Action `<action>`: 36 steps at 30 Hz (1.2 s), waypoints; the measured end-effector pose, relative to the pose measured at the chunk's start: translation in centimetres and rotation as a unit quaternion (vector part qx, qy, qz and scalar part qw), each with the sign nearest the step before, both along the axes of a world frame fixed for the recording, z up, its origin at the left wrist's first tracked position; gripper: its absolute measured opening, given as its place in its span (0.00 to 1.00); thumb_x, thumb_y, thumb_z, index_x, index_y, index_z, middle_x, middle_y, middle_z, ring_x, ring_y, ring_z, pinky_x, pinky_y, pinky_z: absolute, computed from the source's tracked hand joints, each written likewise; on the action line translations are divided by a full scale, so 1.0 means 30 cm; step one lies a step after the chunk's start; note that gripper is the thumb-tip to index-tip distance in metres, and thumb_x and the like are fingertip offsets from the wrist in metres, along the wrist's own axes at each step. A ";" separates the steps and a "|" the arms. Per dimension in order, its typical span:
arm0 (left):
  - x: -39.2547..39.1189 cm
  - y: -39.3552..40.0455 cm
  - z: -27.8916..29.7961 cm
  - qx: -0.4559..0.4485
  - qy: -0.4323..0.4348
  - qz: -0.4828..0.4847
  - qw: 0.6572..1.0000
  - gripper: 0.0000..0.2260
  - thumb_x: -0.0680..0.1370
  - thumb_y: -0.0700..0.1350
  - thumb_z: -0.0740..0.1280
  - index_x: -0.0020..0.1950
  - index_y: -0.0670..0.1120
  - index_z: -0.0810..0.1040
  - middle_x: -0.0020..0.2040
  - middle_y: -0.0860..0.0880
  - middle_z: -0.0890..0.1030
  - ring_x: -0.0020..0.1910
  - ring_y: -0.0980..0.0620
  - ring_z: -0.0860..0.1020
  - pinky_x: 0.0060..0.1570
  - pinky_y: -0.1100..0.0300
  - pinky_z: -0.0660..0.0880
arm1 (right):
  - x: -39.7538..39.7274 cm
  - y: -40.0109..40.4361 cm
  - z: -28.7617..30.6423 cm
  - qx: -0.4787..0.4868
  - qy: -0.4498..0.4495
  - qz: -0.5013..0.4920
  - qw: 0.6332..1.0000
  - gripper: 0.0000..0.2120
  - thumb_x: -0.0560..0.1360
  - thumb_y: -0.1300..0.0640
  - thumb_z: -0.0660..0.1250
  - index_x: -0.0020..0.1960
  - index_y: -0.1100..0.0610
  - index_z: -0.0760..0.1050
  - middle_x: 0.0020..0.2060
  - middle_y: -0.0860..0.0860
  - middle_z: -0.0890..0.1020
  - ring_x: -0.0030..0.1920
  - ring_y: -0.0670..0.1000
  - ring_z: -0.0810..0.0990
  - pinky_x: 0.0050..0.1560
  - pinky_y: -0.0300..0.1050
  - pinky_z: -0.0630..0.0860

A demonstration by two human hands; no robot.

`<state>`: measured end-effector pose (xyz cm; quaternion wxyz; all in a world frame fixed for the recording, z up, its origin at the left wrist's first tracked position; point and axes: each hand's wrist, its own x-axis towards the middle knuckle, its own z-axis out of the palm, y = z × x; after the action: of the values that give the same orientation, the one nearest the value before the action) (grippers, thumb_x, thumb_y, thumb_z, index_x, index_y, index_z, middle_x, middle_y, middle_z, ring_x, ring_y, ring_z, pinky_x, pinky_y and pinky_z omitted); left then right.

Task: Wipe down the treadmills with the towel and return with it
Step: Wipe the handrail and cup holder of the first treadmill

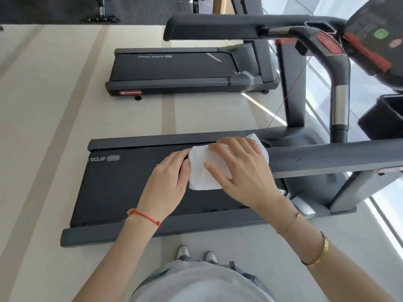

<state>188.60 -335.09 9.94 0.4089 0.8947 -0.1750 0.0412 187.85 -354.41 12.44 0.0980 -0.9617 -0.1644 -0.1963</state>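
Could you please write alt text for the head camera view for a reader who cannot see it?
A person's left hand and right hand handle a folded white towel above the belt of the near treadmill. A second treadmill stands beyond on the pale floor.

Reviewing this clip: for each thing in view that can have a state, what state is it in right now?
towel: folded, held above the near treadmill's belt, between both hands.
left hand: holds the towel's left edge, fingers curled under it.
right hand: fingers spread flat on top of the towel.
near treadmill: unoccupied, whether the belt runs cannot be told.
far treadmill: unoccupied.
console: display unlit.
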 end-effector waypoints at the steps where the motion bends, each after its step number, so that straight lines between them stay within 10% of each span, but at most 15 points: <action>1: -0.003 -0.006 -0.003 -0.004 0.000 0.006 1.000 0.15 0.84 0.44 0.54 0.68 0.47 0.73 0.61 0.55 0.78 0.60 0.56 0.76 0.61 0.54 0.74 | 0.022 0.004 0.012 -0.013 0.009 0.005 1.000 0.23 0.81 0.40 0.52 0.62 0.54 0.76 0.57 0.51 0.79 0.56 0.54 0.76 0.62 0.49 0.67; 19: -0.025 -0.056 -0.037 -0.017 -0.001 0.095 0.995 0.16 0.84 0.44 0.53 0.69 0.47 0.74 0.65 0.55 0.76 0.65 0.60 0.73 0.65 0.73 0.64 | 0.032 -0.121 -0.052 -0.079 -0.009 0.017 0.997 0.24 0.83 0.41 0.48 0.61 0.54 0.76 0.43 0.51 0.79 0.39 0.55 0.75 0.42 0.51 0.72; 25: -0.029 -0.059 -0.036 -0.009 -0.003 0.102 0.995 0.17 0.84 0.46 0.52 0.69 0.48 0.73 0.65 0.56 0.76 0.66 0.59 0.72 0.67 0.69 0.65 | 0.053 -0.220 -0.027 -0.043 -0.039 -0.080 0.995 0.19 0.81 0.50 0.52 0.36 0.56 0.70 0.26 0.51 0.69 0.27 0.56 0.69 0.32 0.52 0.68; 36: -0.071 -0.011 -0.048 -0.003 -0.029 0.123 0.992 0.16 0.84 0.44 0.56 0.71 0.46 0.71 0.66 0.54 0.75 0.67 0.58 0.72 0.68 0.64 0.67 | 0.059 -0.118 -0.061 -0.117 -0.019 0.095 0.988 0.24 0.83 0.41 0.51 0.66 0.56 0.73 0.55 0.50 0.80 0.47 0.55 0.79 0.46 0.52 0.75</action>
<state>186.47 -335.41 8.49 0.3981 0.9066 -0.0758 0.1178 189.64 -357.95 10.61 -0.0002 -0.9426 -0.2791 -0.1834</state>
